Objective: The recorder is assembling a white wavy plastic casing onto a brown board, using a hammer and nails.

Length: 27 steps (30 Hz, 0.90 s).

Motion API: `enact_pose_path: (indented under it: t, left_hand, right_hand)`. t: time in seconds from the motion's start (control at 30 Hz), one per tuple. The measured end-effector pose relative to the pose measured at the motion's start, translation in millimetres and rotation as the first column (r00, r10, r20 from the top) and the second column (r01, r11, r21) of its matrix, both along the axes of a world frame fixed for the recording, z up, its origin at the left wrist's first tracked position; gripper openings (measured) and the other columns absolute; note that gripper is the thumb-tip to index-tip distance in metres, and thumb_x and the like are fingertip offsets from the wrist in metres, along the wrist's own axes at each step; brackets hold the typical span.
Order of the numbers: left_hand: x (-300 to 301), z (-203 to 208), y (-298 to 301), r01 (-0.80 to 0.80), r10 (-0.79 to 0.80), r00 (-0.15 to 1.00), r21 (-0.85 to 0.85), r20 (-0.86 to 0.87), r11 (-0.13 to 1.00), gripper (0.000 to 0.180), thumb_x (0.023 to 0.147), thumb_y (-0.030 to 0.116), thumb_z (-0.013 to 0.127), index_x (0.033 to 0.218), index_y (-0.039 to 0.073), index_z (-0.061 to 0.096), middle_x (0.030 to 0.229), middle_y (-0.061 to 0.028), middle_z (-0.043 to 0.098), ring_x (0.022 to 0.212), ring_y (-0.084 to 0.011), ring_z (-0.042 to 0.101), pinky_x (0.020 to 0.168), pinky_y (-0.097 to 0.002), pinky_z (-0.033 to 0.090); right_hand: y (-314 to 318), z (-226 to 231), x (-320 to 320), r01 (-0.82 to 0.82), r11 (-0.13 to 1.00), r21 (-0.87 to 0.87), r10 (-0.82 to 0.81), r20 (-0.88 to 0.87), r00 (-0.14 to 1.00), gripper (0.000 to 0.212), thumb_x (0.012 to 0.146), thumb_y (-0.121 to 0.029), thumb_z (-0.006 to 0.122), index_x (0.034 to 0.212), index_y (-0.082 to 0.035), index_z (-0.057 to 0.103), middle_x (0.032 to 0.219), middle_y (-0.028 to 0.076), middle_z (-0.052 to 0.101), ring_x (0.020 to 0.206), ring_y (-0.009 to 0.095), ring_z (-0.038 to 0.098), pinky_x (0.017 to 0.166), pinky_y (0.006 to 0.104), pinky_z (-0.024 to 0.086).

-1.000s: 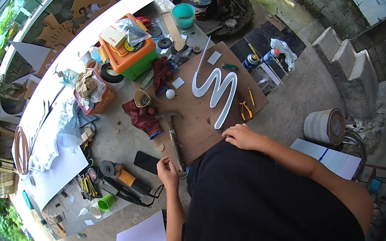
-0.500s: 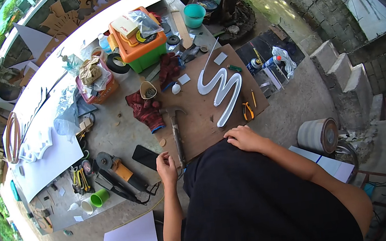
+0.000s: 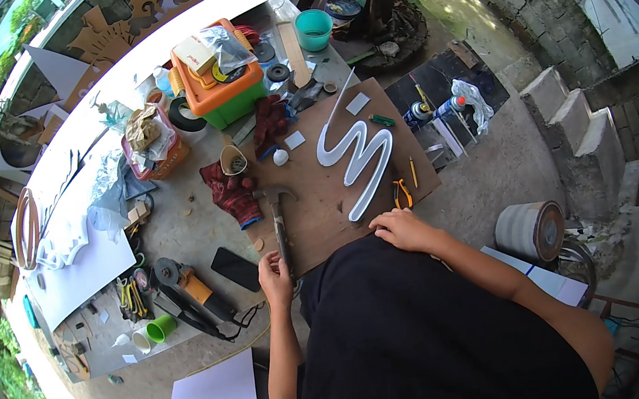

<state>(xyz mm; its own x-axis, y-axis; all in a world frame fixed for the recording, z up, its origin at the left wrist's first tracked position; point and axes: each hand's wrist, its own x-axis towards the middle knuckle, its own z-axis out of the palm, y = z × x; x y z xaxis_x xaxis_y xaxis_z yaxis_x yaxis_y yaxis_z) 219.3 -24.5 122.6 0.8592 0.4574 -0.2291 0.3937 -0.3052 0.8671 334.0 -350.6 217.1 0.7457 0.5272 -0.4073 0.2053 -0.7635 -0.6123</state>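
My left hand (image 3: 274, 276) rests at the near edge of the table, its fingers loosely bent and nothing visible in them. Its fingertips are close beside the handle of a claw hammer (image 3: 279, 219), and a black phone (image 3: 235, 269) lies to its left. My right hand (image 3: 406, 230) lies flat with fingers stretched out, by the near edge of a brown board (image 3: 324, 235). On that board are a white zigzag channel piece (image 3: 372, 184), orange-handled pliers (image 3: 402, 193), a pencil (image 3: 413, 172) and a green cutter (image 3: 382, 120).
Left of the board lie red work gloves (image 3: 231, 199), an angle grinder (image 3: 195, 284) and green cups (image 3: 162, 328). An orange-and-green toolbox (image 3: 220, 91) stands farther back beside a basket (image 3: 161, 162). Spray cans (image 3: 448, 106) sit right of the board, near concrete steps (image 3: 567, 114).
The table and its things have shifted slightly left in view, while both hands stay at nearly the same spots. My left hand now appears closer to the hammer handle.
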Motion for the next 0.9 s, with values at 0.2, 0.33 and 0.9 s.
enact_pose_path:
  t: [0.2, 0.33, 0.9]
  left_hand:
    - [8.0, 2.9, -21.1, 0.017, -0.017, 1.000, -0.011, -0.021, 1.000, 0.023, 0.093, 0.002, 0.065, 0.115, 0.001, 0.063, 0.089, -0.0067, 0.065, 0.073, -0.0138, 0.061, 0.068, -0.0295, 0.051]
    - [7.8, 11.2, -34.6, 0.041, -0.040, 0.997, 0.024, -0.072, 0.999, 0.024, 0.093, 0.002, 0.066, 0.117, 0.001, 0.064, 0.087, -0.0056, 0.065, 0.074, -0.0131, 0.060, 0.068, -0.0288, 0.050]
    - [-11.4, 32.1, -56.9, 0.016, -0.012, 0.979, 0.017, -0.204, 1.000, 0.024, 0.095, 0.004, 0.066, 0.119, 0.001, 0.063, 0.089, -0.0033, 0.064, 0.077, -0.0104, 0.059, 0.070, -0.0266, 0.049]
  right_hand:
    - [-23.5, -7.3, 18.4, 0.014, 0.998, 0.062, -0.016, 0.038, 0.999, 0.023, 0.095, -0.023, 0.065, 0.114, -0.011, 0.070, 0.104, 0.008, 0.074, 0.102, 0.030, 0.066, 0.094, 0.0449, 0.048]
    - [-36.9, -11.9, 27.6, 0.046, 0.994, 0.098, -0.052, 0.054, 0.997, 0.022, 0.095, -0.022, 0.065, 0.112, -0.010, 0.071, 0.102, 0.008, 0.074, 0.097, 0.031, 0.068, 0.092, 0.0455, 0.049]
    - [-56.5, -29.3, 56.1, -0.020, 0.992, 0.124, 0.021, -0.005, 1.000, 0.023, 0.094, -0.019, 0.066, 0.114, -0.008, 0.070, 0.100, 0.009, 0.074, 0.100, 0.030, 0.068, 0.090, 0.0433, 0.050]
